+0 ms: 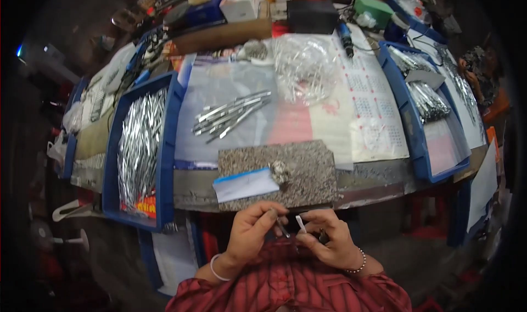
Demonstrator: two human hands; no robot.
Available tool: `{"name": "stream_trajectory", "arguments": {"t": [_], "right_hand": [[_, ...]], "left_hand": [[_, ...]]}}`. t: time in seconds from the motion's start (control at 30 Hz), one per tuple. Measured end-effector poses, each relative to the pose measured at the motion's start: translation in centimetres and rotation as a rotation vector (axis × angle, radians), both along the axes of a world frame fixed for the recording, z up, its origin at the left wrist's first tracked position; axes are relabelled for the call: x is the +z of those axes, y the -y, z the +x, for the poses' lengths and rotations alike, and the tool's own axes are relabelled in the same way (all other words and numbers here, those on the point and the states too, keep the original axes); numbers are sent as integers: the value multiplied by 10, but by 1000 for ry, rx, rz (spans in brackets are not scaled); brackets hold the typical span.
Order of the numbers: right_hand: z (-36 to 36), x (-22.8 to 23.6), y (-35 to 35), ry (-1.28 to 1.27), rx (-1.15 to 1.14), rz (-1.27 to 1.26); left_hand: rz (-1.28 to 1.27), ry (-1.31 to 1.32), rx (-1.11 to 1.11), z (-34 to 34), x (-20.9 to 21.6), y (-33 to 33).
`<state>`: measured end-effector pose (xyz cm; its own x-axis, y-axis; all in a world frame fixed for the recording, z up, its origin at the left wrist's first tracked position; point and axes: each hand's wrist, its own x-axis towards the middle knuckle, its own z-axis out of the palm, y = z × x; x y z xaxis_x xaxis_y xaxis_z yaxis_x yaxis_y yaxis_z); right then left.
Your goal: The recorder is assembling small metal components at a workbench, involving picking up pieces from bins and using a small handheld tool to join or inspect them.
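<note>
In front of my body, close to the table's near edge, my left hand [253,230] pinches a thin, dark metal piece [282,227] between thumb and fingers. Beside it, my right hand [329,236] has its fingers closed around a narrow white strip [300,223] that sticks up from the grip. The hands are slightly apart. Just beyond them lies a speckled stone slab [310,166]. On it rest a white paper piece with a blue edge [247,186] and a small crumpled, silvery clump [279,172].
Several slim metal pieces [233,114] lie loose on the plastic-covered table, near a clear plastic bag [304,70]. Blue trays stand either side: one [167,163] full of shiny metal pieces, another [420,161] with bundles. A blue power tool [346,37] and boxes are behind.
</note>
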<state>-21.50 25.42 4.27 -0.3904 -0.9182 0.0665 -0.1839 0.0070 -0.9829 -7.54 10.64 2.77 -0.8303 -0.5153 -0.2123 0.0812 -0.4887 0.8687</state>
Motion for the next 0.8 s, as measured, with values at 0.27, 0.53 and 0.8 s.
{"name": "stream_trajectory", "arguments": {"t": [0.27, 0.53, 0.8], "right_hand": [[8, -1, 14, -145, -10, -80], [13, -5, 18, -350, -47, -226], [16, -16, 22, -385, 15, -242]], "left_hand": [[53, -42, -4, 6, 0, 1], [117, -65, 22, 7, -1, 1], [53, -67, 73, 5, -6, 0]]}}
